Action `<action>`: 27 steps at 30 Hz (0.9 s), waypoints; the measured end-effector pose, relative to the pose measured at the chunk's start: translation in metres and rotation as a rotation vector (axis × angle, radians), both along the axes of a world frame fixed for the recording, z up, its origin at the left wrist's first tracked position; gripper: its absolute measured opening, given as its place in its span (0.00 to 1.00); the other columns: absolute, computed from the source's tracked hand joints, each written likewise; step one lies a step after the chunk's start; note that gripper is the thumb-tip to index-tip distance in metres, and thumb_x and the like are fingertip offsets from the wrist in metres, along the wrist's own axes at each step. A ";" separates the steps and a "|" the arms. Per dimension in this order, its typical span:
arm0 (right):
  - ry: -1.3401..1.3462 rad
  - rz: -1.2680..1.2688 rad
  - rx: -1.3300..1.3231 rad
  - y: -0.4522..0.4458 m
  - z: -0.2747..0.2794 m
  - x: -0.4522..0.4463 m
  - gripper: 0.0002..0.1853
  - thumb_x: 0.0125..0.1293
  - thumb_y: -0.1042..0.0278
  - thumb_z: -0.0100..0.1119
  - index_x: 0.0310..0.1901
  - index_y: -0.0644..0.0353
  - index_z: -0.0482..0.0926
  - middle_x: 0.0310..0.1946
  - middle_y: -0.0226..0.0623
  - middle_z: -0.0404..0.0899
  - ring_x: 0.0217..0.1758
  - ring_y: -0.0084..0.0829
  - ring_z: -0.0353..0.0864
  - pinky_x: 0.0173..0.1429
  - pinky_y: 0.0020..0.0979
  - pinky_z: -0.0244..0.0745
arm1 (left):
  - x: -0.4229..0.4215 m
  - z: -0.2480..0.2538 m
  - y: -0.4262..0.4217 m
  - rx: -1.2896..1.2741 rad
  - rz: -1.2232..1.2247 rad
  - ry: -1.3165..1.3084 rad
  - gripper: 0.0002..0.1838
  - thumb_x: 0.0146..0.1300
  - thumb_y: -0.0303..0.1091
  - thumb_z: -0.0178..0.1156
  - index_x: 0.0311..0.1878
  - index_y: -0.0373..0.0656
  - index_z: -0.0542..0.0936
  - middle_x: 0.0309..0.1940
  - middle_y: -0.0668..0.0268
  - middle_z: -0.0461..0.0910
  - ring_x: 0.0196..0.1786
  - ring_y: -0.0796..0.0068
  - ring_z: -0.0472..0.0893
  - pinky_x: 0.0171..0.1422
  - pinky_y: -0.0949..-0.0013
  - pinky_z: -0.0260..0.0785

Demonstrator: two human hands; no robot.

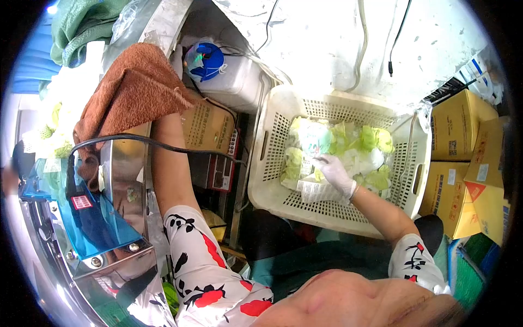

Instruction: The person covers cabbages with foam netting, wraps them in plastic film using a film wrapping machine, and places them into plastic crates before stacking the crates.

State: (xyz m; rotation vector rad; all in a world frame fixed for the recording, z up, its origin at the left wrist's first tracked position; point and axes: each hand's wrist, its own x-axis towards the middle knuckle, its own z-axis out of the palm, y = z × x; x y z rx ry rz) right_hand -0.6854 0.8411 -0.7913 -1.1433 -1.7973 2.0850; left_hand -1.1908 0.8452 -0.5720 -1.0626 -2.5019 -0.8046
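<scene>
My right hand (336, 175), in a thin white glove, reaches into a cream plastic basket (267, 180). Its fingers are bent and drawn together over bagged pale green leafy items (340, 136); what they pinch, if anything, is too small to make out. Just below that hand lies a white printed label sheet (318, 192). My left forearm stretches up and away to the left, ending beneath a brown towel (131, 87). The towel hides my left hand completely.
A steel machine with a blue clear guard (106, 218) stands at left, crossed by a black cable (163, 144). Yellow cartons (455, 128) are stacked at right. Behind the basket's left side sits a white container (234, 82). Cords hang down the white wall (327, 43).
</scene>
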 end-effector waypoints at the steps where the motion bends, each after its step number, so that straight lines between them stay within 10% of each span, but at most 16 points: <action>1: -0.025 0.006 0.012 0.000 -0.001 0.002 0.18 0.70 0.64 0.60 0.54 0.68 0.82 0.43 0.43 0.86 0.44 0.30 0.82 0.52 0.31 0.75 | -0.002 0.000 -0.001 0.041 -0.015 -0.025 0.39 0.68 0.64 0.56 0.62 0.33 0.78 0.61 0.51 0.80 0.65 0.53 0.78 0.69 0.62 0.65; 7: -0.019 0.033 -0.006 -0.001 -0.010 0.005 0.18 0.70 0.65 0.59 0.56 0.69 0.81 0.44 0.45 0.87 0.44 0.31 0.82 0.52 0.31 0.75 | 0.067 0.002 -0.001 -0.047 -0.224 -0.190 0.52 0.51 0.61 0.73 0.71 0.32 0.68 0.64 0.48 0.77 0.65 0.57 0.77 0.68 0.62 0.67; 16: 0.023 0.034 -0.014 0.000 -0.011 0.002 0.18 0.69 0.68 0.58 0.56 0.69 0.81 0.46 0.47 0.87 0.46 0.31 0.82 0.54 0.29 0.75 | 0.055 -0.017 0.016 -0.038 -0.170 -0.070 0.35 0.53 0.51 0.75 0.57 0.36 0.80 0.52 0.54 0.84 0.52 0.59 0.84 0.58 0.62 0.74; 27: 0.007 0.051 -0.119 -0.006 -0.027 0.001 0.19 0.72 0.65 0.59 0.59 0.66 0.80 0.50 0.45 0.86 0.47 0.30 0.82 0.54 0.29 0.76 | 0.064 -0.013 0.008 0.111 -0.270 -0.326 0.45 0.52 0.47 0.79 0.68 0.30 0.71 0.60 0.52 0.79 0.60 0.67 0.79 0.63 0.67 0.71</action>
